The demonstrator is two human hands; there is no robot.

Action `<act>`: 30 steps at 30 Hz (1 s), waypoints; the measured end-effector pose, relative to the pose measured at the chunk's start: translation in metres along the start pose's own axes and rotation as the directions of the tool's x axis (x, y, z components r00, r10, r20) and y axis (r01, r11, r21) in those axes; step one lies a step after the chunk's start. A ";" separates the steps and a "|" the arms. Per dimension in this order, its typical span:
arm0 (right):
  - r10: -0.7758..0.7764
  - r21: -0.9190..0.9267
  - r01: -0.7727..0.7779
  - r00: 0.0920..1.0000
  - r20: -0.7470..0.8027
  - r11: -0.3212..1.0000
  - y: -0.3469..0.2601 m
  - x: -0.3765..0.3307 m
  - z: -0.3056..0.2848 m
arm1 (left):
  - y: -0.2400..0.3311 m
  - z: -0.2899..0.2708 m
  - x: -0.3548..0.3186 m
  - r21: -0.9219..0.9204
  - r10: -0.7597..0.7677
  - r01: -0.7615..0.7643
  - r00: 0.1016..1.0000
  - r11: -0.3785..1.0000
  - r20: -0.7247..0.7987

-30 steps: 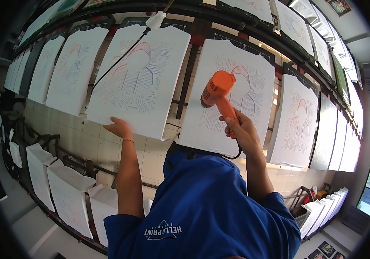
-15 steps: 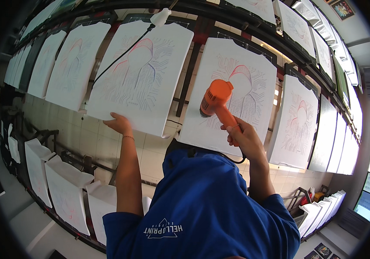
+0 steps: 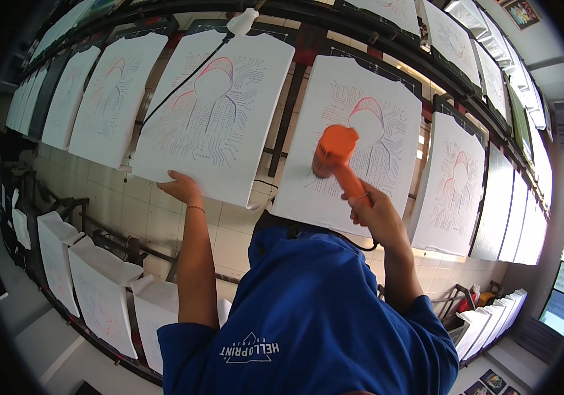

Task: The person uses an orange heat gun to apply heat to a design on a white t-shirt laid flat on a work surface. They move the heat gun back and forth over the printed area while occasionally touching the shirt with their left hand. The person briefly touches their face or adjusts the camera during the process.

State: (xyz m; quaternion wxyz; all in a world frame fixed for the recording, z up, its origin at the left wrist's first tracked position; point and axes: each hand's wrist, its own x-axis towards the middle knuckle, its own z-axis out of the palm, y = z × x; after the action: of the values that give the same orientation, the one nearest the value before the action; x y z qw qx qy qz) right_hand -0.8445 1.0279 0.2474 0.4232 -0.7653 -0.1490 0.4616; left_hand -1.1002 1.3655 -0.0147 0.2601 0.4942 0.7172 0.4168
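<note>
My left hand [image 3: 180, 187] rests against the lower edge of a white printed T-shirt [image 3: 219, 118] stretched on a tilted board, fingers spread. My right hand [image 3: 375, 212] grips the handle of an orange heat gun [image 3: 335, 149], its nozzle aimed at the red and blue print on the neighbouring white T-shirt [image 3: 361, 141]. A black cable [image 3: 176, 92] runs across the left shirt up to a white plug [image 3: 242, 21]. My blue shirt [image 3: 308, 316] fills the lower middle.
Rows of boards with white printed T-shirts stretch left [image 3: 107, 99] and right [image 3: 456, 191] along black rails. A lower row of shirt boards [image 3: 101, 289] stands at the bottom left, and more [image 3: 493, 319] at the right. The floor [image 3: 163, 217] is pale tile.
The orange heat gun has dipped slightly lower over the print in my right hand. My left hand has stayed at the left shirt's lower edge.
</note>
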 end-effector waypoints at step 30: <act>0.060 0.070 -0.056 0.997 -0.044 0.996 0.026 -0.028 -0.022 | -0.013 0.002 0.006 -0.042 -0.007 0.008 1.000 0.999 0.020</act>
State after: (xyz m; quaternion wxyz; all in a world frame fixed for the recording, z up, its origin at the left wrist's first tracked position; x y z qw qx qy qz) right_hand -0.8452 0.9836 0.2486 0.4388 -0.7648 -0.1011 0.4608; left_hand -1.1078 1.3692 -0.0268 0.2790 0.4902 0.7075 0.4257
